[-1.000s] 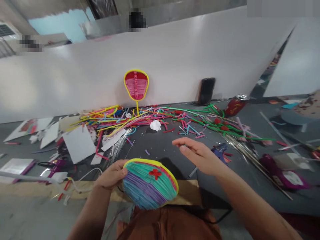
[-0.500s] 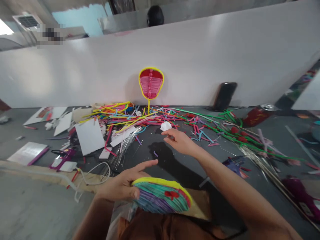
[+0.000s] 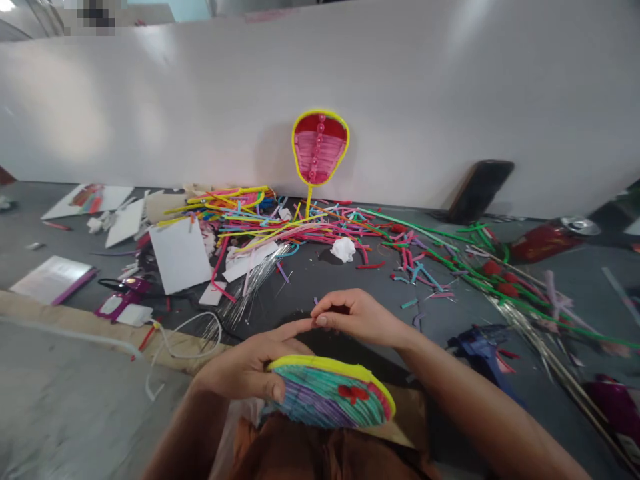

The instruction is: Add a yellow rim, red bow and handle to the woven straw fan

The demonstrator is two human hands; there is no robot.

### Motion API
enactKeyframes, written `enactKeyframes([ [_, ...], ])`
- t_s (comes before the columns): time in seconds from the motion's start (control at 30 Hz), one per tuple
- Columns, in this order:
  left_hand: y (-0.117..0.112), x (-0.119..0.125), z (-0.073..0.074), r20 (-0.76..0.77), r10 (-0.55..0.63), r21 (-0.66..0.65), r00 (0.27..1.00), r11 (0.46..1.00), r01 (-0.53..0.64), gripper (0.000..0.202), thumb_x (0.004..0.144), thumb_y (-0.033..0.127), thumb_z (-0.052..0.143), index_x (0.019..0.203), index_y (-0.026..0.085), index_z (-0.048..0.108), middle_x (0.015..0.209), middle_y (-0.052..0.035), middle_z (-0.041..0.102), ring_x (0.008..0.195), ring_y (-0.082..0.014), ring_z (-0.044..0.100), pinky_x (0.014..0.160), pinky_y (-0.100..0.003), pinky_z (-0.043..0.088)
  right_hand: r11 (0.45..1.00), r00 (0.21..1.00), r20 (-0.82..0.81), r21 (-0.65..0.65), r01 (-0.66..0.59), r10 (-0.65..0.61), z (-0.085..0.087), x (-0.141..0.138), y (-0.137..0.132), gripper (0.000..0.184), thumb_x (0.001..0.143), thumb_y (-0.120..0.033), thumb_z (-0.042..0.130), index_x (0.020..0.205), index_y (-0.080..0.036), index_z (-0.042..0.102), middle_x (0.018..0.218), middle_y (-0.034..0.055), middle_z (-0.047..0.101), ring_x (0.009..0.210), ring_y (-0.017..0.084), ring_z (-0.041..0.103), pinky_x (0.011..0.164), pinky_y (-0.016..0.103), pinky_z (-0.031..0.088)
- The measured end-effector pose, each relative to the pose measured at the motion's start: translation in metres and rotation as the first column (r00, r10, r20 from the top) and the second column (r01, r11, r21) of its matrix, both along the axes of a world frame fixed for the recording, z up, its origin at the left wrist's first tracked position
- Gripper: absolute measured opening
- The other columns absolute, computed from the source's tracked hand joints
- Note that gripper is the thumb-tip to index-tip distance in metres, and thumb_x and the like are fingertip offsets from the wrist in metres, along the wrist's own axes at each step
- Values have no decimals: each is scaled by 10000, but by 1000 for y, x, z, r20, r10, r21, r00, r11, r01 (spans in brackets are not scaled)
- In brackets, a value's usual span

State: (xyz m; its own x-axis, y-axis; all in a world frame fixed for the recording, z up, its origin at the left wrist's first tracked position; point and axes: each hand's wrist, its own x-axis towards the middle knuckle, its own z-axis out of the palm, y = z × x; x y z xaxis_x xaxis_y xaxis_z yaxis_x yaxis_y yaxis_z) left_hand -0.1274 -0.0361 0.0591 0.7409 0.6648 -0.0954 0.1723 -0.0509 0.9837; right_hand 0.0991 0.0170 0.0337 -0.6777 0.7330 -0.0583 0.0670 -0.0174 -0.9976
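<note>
Head view: my left hand (image 3: 245, 367) pinched the striped panel (image 3: 325, 397), likely light, soft-faced, best held by its yellow rim (image 3: 323, 363); my right hand (image 3: 363, 317) curled, any pinch unclear.

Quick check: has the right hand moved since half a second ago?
Yes. Judged against the white wad, the right hand has drawn back toward the near side, ending by the outstretched finger of the left hand.

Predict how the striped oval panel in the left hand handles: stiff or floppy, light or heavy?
Probably fairly stiff: the striped oval panel shows no obvious sag. Likely light: the left hand holds just one end, though support underneath is possible.
</note>
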Motion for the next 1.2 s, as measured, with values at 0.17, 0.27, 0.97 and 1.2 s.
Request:
enactKeyframes([
  [0.17, -2, 0, -1, -109, -125, 70, 986, 989, 133, 570, 837, 611, 502, 1213, 206, 644, 1318, -125, 566, 1355, -311, 347, 1138, -400, 205, 984, 987, -11, -84, 157, -158, -7, -9, -7, 148, 774, -313, 641, 768, -170, 683, 653, -5, 641, 565, 103, 547, 544, 218, 450],
  [0.27, -2, 0, -4, -103, -126, 14, 987, 992, 129, 604, 826, 630, 504, 1239, 205, 626, 1383, -135, 506, 1360, -327, 342, 1120, -410, 246, 975, 974, 58, 57, 216, -220, -12, -9, -6, 175, 843, -319, 545, 787, -175, 627, 644, -8, 626, 560, 106, 564, 525, 208, 448],
  [0.97, -7, -40, -75, 230, 623, -557, 748, 714, -424, 513, 592, 518, 812, 897, 111, 738, 775, -113, 744, 666, -230, 704, 655, -293, 558, 864, 739, 593, 502, -29, -319, -49, -19, 23, 133, 882, -131, 465, 877, -173, 591, 942, 108, 669, 905, 210, 601, 753, 291, 442],
  [1.2, -5, -29, -77, 209, 645, -590, 735, 683, -431, 458, 603, 490, 818, 870, 125, 745, 745, -96, 746, 645, -206, 702, 652, -273, 561, 880, 895, 286, 431, 200, -344, -5, 32, 5, 163, 955, -230, 355, 995, -197, 510, 807, 6, 645, 649, 105, 613, 612, 209, 484],
])
